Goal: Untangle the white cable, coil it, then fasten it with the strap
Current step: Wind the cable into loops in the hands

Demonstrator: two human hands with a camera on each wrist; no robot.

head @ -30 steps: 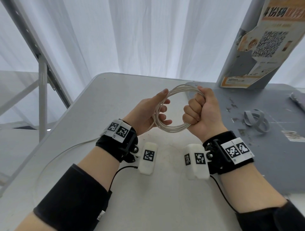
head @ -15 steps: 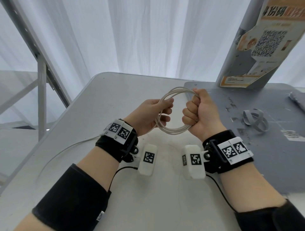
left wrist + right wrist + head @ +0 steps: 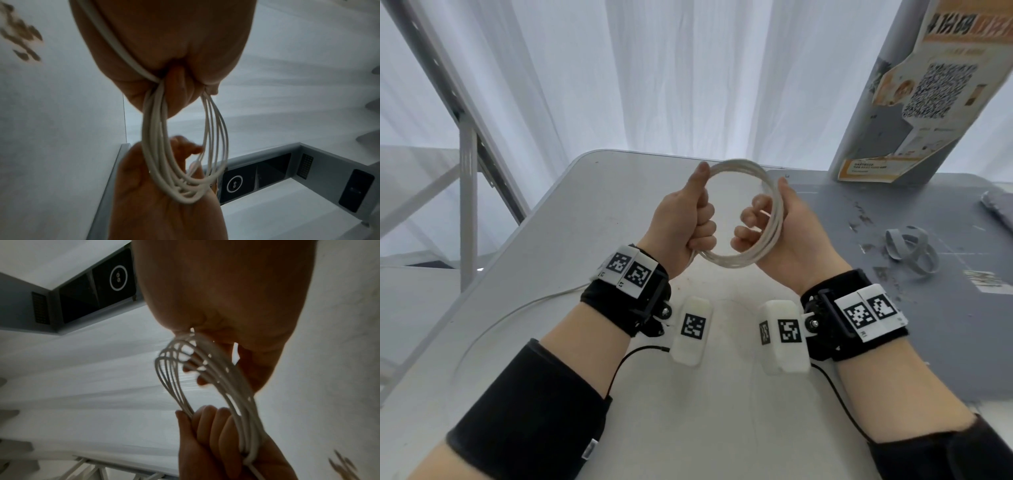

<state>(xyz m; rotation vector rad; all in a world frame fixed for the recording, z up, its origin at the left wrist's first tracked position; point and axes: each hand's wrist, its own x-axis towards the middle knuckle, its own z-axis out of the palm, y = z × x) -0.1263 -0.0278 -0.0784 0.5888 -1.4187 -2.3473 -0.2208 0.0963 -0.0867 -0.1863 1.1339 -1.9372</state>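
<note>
The white cable (image 3: 729, 262) is wound into a round coil of several turns, held upright above the white table (image 3: 619, 192). My left hand (image 3: 698, 222) grips the coil's left side in a fist, thumb pointing up along the strands. My right hand (image 3: 763, 212) holds the right side, palm toward me, fingers curled loosely through the loop and thumb outside. In the left wrist view the coil (image 3: 154, 129) hangs from my left hand (image 3: 164, 40) into my right palm (image 3: 154, 211). A loose tail (image 3: 517, 308) trails over the table's left part. The grey strap (image 3: 911, 250) lies on the mat, right of my hands.
A dark grey mat (image 3: 893, 342) covers the table's right half. A pillar with a poster (image 3: 928, 85) stands at the back right. A metal frame (image 3: 465, 205) rises beyond the table's left edge, white curtains behind. A flat grey object (image 3: 996, 209) lies at the far right.
My left hand has closed into a fist on the coil's left side. My right hand has turned from a tight fist to a looser palm-up hold. The coil now stands more upright.
</note>
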